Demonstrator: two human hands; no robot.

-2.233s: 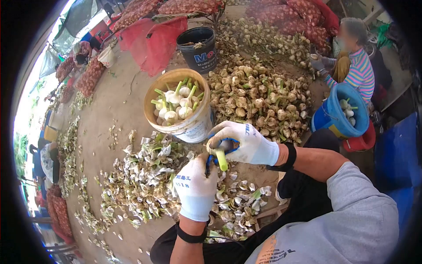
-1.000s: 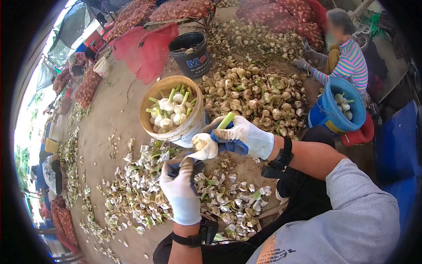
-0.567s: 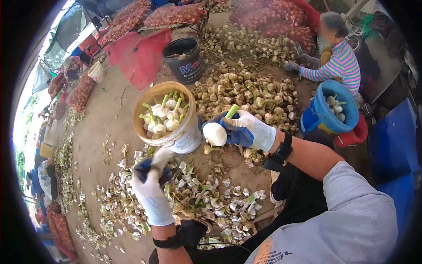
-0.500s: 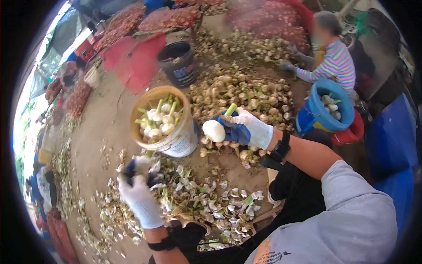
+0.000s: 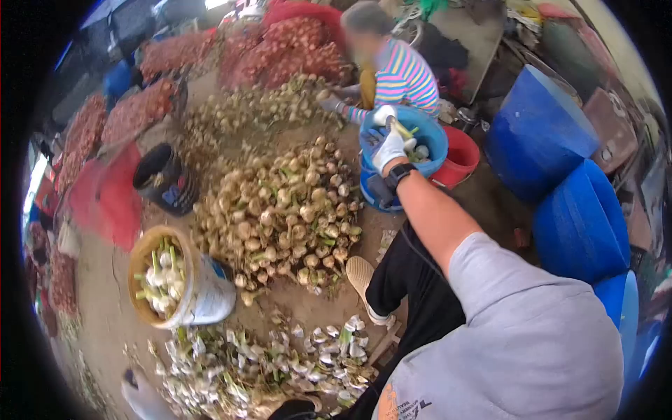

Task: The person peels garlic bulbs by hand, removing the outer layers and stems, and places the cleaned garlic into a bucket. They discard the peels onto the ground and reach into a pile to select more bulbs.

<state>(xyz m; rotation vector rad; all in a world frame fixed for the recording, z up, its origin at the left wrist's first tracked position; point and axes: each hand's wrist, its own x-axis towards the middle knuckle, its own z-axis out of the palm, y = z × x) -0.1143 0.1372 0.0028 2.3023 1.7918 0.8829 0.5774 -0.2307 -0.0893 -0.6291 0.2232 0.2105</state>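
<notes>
My right hand [image 5: 389,145], in a white and blue glove, is over the rim of the blue bucket [image 5: 432,157]. Its fingers are closed on a peeled white garlic bulb [image 5: 384,115] with a pale green stem. More trimmed bulbs lie inside that bucket. At the lower left edge my left hand [image 5: 142,397], gloved too, is blurred and its fingers are hard to make out. Scattered garlic peelings [image 5: 259,364] lie to its right. A white bucket with a yellowish rim [image 5: 187,308] holds several clean bulbs with green stems.
A large heap of unpeeled garlic [image 5: 287,210] covers the ground mid-view. Beyond it crouches a person in a striped top [image 5: 409,75]. A black bucket [image 5: 166,183] stands left, a red bucket [image 5: 460,155] and big blue tubs [image 5: 584,220] right. Red mesh sacks [image 5: 294,52] lie behind.
My right hand has carried the garlic bulb from beside the heap to the blue bucket. My left hand has moved down towards the lower left edge. The view has swung to the right.
</notes>
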